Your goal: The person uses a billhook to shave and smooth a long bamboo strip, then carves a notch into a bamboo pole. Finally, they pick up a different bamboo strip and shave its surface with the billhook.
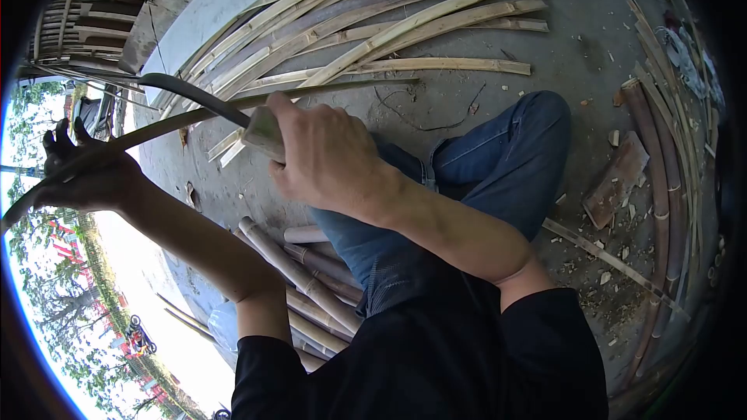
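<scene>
My left hand [92, 175], at the far left, holds a long bamboo strip [179, 120] between thumb and fingers, its fingertips raised behind the strip. From there the strip slants up to the right, its far end over the floor beyond my knees. In my right hand [331, 152] is a curved knife [194, 93], gripped by its thick, pale handle. Its dark blade points up and left, overlapping the strip in this view. My crossed legs in jeans [498, 155] are below and right of the right hand.
Many split bamboo strips [373, 39] lie ahead on the concrete floor. Bamboo poles [311, 288] rest beside my left leg, and more poles [657, 179] lie at the right. A reddish-brown block [615, 179] sits among wood chips. Outdoors, a motorcycle [140, 336] stands at the lower left.
</scene>
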Available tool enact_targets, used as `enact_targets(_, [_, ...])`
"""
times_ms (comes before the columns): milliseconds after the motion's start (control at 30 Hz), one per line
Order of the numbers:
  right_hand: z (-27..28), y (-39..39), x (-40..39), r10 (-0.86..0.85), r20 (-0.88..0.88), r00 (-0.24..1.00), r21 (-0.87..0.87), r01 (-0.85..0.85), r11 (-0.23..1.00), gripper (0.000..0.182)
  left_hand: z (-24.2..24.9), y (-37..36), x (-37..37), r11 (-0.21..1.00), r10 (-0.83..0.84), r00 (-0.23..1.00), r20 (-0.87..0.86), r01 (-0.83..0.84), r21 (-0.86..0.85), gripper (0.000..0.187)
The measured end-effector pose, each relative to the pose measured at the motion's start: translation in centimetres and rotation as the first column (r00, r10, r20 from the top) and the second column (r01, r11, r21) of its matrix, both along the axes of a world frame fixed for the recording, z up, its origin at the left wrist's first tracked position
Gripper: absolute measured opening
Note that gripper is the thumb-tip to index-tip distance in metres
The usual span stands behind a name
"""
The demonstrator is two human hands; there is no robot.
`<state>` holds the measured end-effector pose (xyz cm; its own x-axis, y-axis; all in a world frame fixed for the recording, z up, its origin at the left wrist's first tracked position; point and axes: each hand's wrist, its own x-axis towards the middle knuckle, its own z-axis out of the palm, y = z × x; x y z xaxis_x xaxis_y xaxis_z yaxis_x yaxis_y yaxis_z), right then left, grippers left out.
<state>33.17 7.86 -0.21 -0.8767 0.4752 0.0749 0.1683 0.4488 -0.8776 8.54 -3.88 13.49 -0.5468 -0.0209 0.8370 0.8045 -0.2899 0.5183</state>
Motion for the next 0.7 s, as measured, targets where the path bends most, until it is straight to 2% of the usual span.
enact_targets(33, [-2.3,0.3,0.4,-0.072,0.065,0.995,-0.01,0.073,0.997,0.047,0.4,-1.1,-1.5,0.99,-0.134,0.985,0.11,0.127,0.067,0.094])
enact_targets(67, [-5.6,0.9,1.3,-0.14,0.129,0.982,-0.014,0.143,0.99,0.047,0.5,-0.3,-0.1,0.989,-0.133,0.986,0.096,0.126,0.082,0.094])
enact_targets(100, [-8.4,2.0,2.5,-0.158,0.236,0.959,-0.027,0.169,0.985,0.052,0.1,1.0,2.0,0.997,-0.065,0.994,0.086,0.062,0.037,0.079])
enact_targets(133, [-13.2,2.6,3.0,-0.254,0.346,0.903,-0.013,0.276,0.961,0.061,-0.2,1.9,3.6,1.0,0.006,0.997,0.077,-0.005,-0.01,0.07])
enact_targets(167, [-16.8,3.2,3.5,-0.265,0.456,0.85,-0.004,0.3,0.954,0.055,-0.2,2.4,4.3,1.0,0.003,0.992,0.126,-0.007,0.026,0.066])
enact_targets(233, [-17.0,3.0,3.8,-0.317,0.45,0.835,0.045,0.333,0.942,0.056,0.1,3.2,4.8,0.999,0.009,0.995,0.101,-0.014,0.05,0.063])
enact_targets(300, [-15.3,1.5,2.9,-0.303,0.272,0.913,-0.039,0.325,0.945,0.057,0.4,4.8,6.1,0.986,0.084,0.984,0.155,-0.105,0.131,0.058])
enact_targets(333, [-11.2,0.7,2.1,-0.299,0.129,0.946,-0.056,0.308,0.95,0.057,0.3,5.2,6.7,0.986,0.114,0.981,0.155,-0.131,0.1,0.056])
enact_targets(367, [-6.2,0.3,1.1,-0.248,0.074,0.966,-0.092,0.254,0.963,0.055,0.0,4.5,4.5,0.991,0.096,0.987,0.131,-0.107,0.08,0.057])
enact_targets(467, [4.0,-1.5,-1.2,-0.063,-0.247,0.967,0.055,0.079,0.995,0.051,0.6,5.5,5.6,0.987,0.099,0.983,0.155,-0.117,0.109,0.056])
enact_targets(500, [7.2,-1.1,-0.8,0.016,-0.142,0.99,0.066,-0.007,0.998,0.052,0.8,5.5,5.9,0.974,0.064,0.971,0.229,-0.111,0.199,0.055])
enact_targets(533, [7.2,-1.0,-0.9,0.022,-0.116,0.993,0.075,-0.013,0.997,0.052,1.1,5.4,6.1,0.951,0.024,0.954,0.3,-0.115,0.288,0.054])
enact_targets(600, [4.5,-0.9,-0.7,-0.025,-0.043,0.999,0.061,0.028,0.998,0.053,0.6,3.8,4.7,0.956,0.012,0.971,0.238,-0.08,0.281,0.053])
enact_targets(633, [0.6,-0.7,-0.2,-0.076,0.003,0.997,0.044,0.076,0.996,0.053,0.1,3.1,3.8,0.961,-0.005,0.984,0.179,-0.045,0.274,0.053])
enact_targets(667, [-4.0,-0.1,0.9,-0.148,0.108,0.983,0.063,0.142,0.988,0.055,-0.4,2.3,3.6,0.951,-0.001,0.972,0.236,-0.071,0.3,0.051])
enact_targets(700, [-8.7,1.1,2.7,-0.188,0.242,0.952,0.106,0.166,0.98,0.055,-0.8,1.1,2.0,0.937,-0.058,0.97,0.236,-0.029,0.349,0.053])
